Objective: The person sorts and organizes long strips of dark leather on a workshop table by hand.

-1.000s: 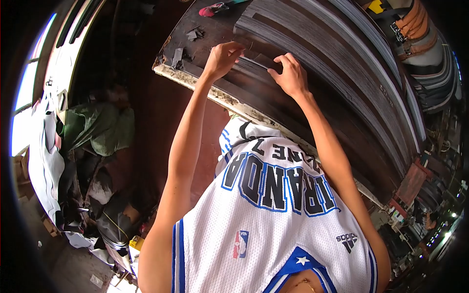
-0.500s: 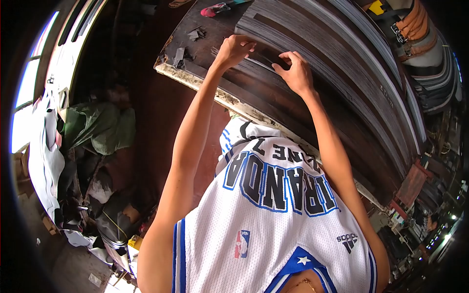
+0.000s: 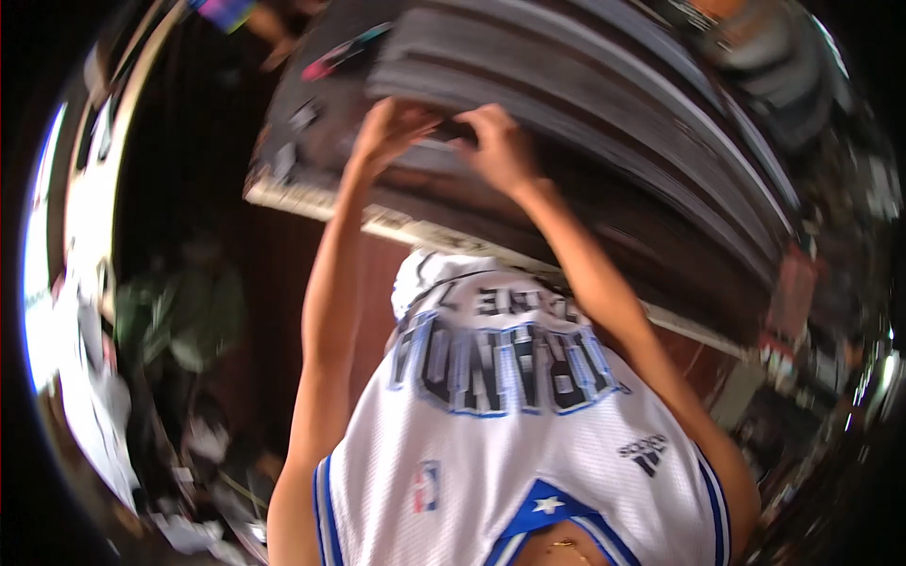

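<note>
My left hand (image 3: 394,132) is over the near left part of a dark table (image 3: 326,151), its fingers curled towards my right hand. Facing it, my right hand (image 3: 500,146) has its thumb and fingers bent together. Both look closed, but motion blur hides what is between them. Just beyond the hands, long dark grey strips (image 3: 566,90) lie side by side, running off to the right. A tool with a pink end (image 3: 319,69) rests near their left ends. Small dark scraps (image 3: 304,115) lie left of my left hand.
The table's worn pale edge (image 3: 387,223) runs in front of my body. Another person's arm (image 3: 274,38) shows at the top left. Dark green cloth (image 3: 193,316) is piled at the left. A reddish object (image 3: 793,288) stands beyond the table's right end.
The view has shifted, so the table and hands appear further left and lower, now blurred. My hands are slightly closer together. The other person's arm has come into view.
</note>
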The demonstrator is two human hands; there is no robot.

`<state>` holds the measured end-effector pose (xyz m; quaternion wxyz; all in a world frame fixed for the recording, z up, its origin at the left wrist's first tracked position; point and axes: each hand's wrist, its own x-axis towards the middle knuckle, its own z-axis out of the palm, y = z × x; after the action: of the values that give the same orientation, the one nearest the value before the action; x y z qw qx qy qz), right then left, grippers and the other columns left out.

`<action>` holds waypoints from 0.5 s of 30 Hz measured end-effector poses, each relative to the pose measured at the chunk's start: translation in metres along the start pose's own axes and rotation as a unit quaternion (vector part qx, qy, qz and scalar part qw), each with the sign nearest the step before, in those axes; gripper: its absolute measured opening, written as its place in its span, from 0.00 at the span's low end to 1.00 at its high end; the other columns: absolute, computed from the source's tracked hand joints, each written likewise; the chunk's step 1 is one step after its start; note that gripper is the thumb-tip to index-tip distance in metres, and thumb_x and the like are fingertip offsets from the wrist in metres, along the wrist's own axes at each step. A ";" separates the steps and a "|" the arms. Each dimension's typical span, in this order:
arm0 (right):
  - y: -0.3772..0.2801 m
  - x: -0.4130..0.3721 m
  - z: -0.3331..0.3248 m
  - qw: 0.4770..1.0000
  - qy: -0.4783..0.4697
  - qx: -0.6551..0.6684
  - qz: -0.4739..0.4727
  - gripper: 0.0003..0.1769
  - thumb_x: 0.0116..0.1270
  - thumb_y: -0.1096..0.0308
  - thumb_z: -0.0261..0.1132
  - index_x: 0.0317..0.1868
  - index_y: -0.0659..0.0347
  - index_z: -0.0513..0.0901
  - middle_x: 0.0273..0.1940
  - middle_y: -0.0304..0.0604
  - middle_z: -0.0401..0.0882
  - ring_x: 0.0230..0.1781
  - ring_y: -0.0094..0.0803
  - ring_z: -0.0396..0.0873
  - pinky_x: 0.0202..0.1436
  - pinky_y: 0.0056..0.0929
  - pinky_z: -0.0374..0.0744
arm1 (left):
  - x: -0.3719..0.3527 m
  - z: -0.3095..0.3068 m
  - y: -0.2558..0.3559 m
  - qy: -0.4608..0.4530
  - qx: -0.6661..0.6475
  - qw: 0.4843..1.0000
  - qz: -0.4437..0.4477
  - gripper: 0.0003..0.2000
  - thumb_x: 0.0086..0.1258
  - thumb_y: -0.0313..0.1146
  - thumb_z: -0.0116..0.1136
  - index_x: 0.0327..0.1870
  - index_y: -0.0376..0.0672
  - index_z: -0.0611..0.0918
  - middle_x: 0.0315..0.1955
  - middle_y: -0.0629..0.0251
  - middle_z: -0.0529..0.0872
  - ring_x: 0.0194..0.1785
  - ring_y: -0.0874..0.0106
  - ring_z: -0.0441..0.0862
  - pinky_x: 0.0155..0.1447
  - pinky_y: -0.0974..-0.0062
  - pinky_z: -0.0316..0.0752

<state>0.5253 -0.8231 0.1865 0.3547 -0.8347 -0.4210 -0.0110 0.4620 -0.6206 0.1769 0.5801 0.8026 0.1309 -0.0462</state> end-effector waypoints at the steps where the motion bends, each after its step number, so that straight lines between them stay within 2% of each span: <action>1: -0.001 -0.002 -0.006 1.000 0.009 0.012 -0.008 0.18 0.54 0.68 0.73 0.46 0.62 0.82 0.42 0.50 0.81 0.46 0.48 0.79 0.50 0.40 0.78 | 0.003 0.008 -0.018 0.005 -0.189 0.982 0.012 0.10 0.68 0.33 0.63 0.44 0.35 0.85 0.31 0.65 0.87 0.33 0.77 0.82 0.37 0.78 0.76; 2: 0.000 -0.004 -0.008 0.999 0.021 0.048 -0.017 0.16 0.53 0.68 0.73 0.43 0.62 0.83 0.40 0.51 0.81 0.46 0.49 0.79 0.51 0.41 0.77 | -0.012 0.008 0.010 -0.002 -0.177 0.984 0.021 0.10 0.71 0.31 0.60 0.47 0.34 0.83 0.36 0.63 0.87 0.38 0.77 0.83 0.41 0.80 0.76; 3: -0.003 -0.007 -0.015 0.999 0.001 0.052 0.003 0.13 0.53 0.67 0.73 0.38 0.63 0.84 0.37 0.52 0.81 0.45 0.48 0.78 0.49 0.42 0.77 | -0.017 0.011 0.013 -0.010 -0.259 0.965 0.029 0.10 0.72 0.31 0.59 0.48 0.34 0.83 0.38 0.63 0.86 0.39 0.78 0.82 0.42 0.82 0.76; 4: 0.004 -0.012 -0.010 0.998 0.013 0.048 0.023 0.10 0.55 0.65 0.72 0.33 0.63 0.84 0.36 0.53 0.81 0.43 0.48 0.78 0.48 0.42 0.77 | -0.019 0.014 0.021 0.007 -0.262 0.965 -0.007 0.09 0.71 0.31 0.59 0.46 0.36 0.83 0.39 0.63 0.86 0.40 0.80 0.82 0.44 0.84 0.75; 5: 0.008 -0.011 -0.009 0.997 -0.014 0.069 0.027 0.10 0.57 0.65 0.70 0.30 0.63 0.83 0.34 0.53 0.81 0.42 0.48 0.78 0.48 0.41 0.77 | -0.021 0.007 0.015 -0.016 -0.286 0.958 0.002 0.09 0.71 0.32 0.60 0.45 0.38 0.83 0.37 0.67 0.85 0.38 0.82 0.80 0.41 0.86 0.73; 6: 0.011 -0.014 -0.005 0.995 0.000 0.095 0.035 0.11 0.58 0.63 0.68 0.30 0.63 0.83 0.34 0.54 0.81 0.42 0.50 0.79 0.48 0.42 0.77 | -0.016 -0.002 0.002 -0.012 -0.108 0.994 -0.016 0.08 0.71 0.33 0.61 0.43 0.39 0.83 0.35 0.72 0.84 0.37 0.84 0.78 0.38 0.86 0.71; 7: 0.011 -0.015 -0.009 0.994 -0.033 0.092 0.046 0.12 0.60 0.61 0.67 0.33 0.63 0.83 0.34 0.56 0.82 0.41 0.52 0.81 0.46 0.44 0.77 | -0.022 0.002 0.006 0.024 -0.111 0.993 -0.017 0.08 0.70 0.35 0.61 0.41 0.40 0.83 0.30 0.75 0.82 0.33 0.86 0.75 0.34 0.86 0.67; 8: 0.006 -0.019 -0.024 0.985 -0.074 0.132 0.085 0.14 0.62 0.59 0.66 0.37 0.63 0.82 0.33 0.57 0.83 0.38 0.53 0.82 0.44 0.46 0.78 | -0.024 -0.002 0.011 0.012 -0.039 0.999 0.001 0.09 0.70 0.37 0.61 0.39 0.40 0.82 0.26 0.75 0.79 0.28 0.86 0.71 0.31 0.85 0.64; 10: 0.007 -0.027 -0.030 0.982 -0.079 0.151 0.087 0.16 0.64 0.56 0.65 0.39 0.64 0.81 0.32 0.58 0.83 0.35 0.55 0.83 0.42 0.47 0.78 | -0.032 -0.004 0.026 0.023 0.026 0.999 0.007 0.11 0.70 0.40 0.61 0.38 0.40 0.82 0.24 0.75 0.76 0.26 0.84 0.69 0.30 0.85 0.62; 13: 0.008 -0.035 -0.042 0.980 -0.096 0.144 0.098 0.22 0.64 0.52 0.66 0.42 0.64 0.80 0.32 0.59 0.83 0.36 0.56 0.83 0.42 0.49 0.79 | -0.033 -0.023 0.026 0.005 0.055 0.997 0.049 0.11 0.71 0.40 0.59 0.37 0.40 0.81 0.23 0.75 0.76 0.26 0.83 0.70 0.30 0.83 0.62; 15: 0.011 -0.043 -0.052 0.985 -0.087 0.119 0.093 0.28 0.61 0.46 0.67 0.47 0.65 0.78 0.32 0.59 0.83 0.37 0.56 0.83 0.42 0.49 0.80 | -0.041 -0.029 0.042 0.041 0.083 0.995 0.025 0.12 0.71 0.41 0.59 0.37 0.40 0.81 0.23 0.75 0.75 0.26 0.83 0.69 0.30 0.82 0.63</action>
<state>0.5194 -0.8883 0.2053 0.4128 -0.8202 -0.3687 0.1446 0.4317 -0.6122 0.2342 0.5065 0.8523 0.1299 -0.0096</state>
